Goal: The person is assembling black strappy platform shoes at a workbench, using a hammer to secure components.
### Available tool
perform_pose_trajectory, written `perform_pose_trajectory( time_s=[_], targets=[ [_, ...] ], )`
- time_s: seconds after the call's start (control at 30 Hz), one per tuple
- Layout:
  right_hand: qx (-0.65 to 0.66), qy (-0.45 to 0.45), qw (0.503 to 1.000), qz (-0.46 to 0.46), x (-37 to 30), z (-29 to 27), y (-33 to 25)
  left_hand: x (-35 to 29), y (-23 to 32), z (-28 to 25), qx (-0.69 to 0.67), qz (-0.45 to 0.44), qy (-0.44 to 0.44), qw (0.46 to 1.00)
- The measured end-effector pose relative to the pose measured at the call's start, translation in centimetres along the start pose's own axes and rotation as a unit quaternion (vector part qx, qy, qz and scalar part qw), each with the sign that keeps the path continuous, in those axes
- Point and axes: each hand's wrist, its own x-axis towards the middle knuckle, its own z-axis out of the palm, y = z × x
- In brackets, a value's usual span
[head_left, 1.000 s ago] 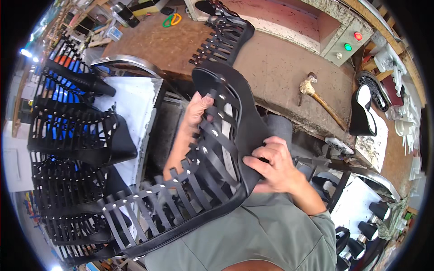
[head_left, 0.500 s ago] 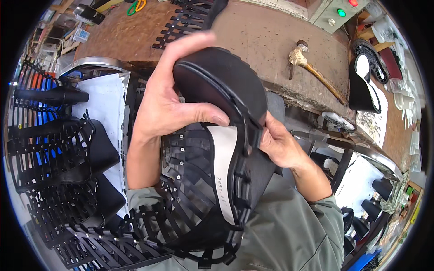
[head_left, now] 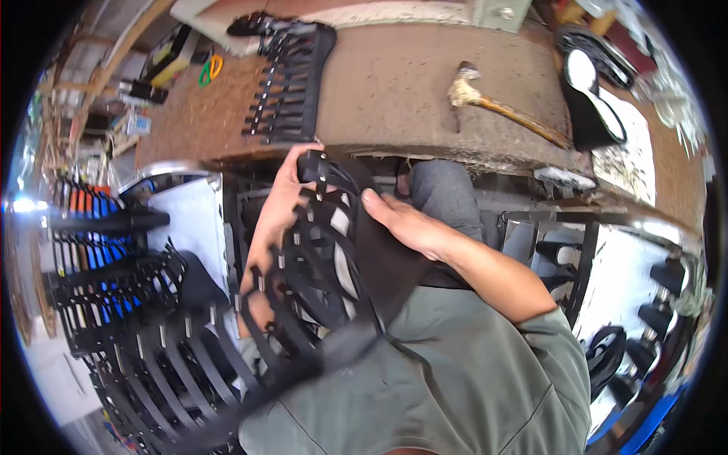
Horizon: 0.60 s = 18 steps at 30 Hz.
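A black gladiator sandal [head_left: 390,262] with a wedge sole is in front of my body. Its long strapped shaft [head_left: 186,360], dotted with metal fittings, hangs toward the lower left, blurred by motion. My left hand [head_left: 284,189] grips the sandal's far end from the left; its fingers are partly hidden behind the straps. My right hand [head_left: 413,227] holds the sandal's smooth black side from the right, thumb laid along it. Through the straps, a pale insole shows in part.
Another strapped black upper [head_left: 292,83] lies on the bench [head_left: 394,83]. A wooden-handled hammer [head_left: 516,117] and a black wedge shoe [head_left: 595,114] are farther right. More strapped sandals [head_left: 121,296] stand at the left, beside a white-topped rack [head_left: 189,220]. Another rack [head_left: 607,296] with black pieces is at the right.
The sandal has been turned over between my hands, so straps now cover most of its insole. Its shaft has swung across the lower left. My view has shifted, showing more of the bench.
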Motion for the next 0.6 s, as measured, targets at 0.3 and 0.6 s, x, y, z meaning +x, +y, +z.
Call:
perform_pose_trajectory(
  time_s=[0.3,0.6],
  targets=[
    [0.389,-0.306,0.857,-0.144,3.3,5.2,-0.8,-1.2,-5.7,1.7,-0.459,0.140,-0.220,0.849],
    [-0.342,0.085,0.813,-0.463,-7.9,-3.6,-9.0,-8.1,0.3,5.1,-0.166,-0.025,-0.200,0.965]
  ],
)
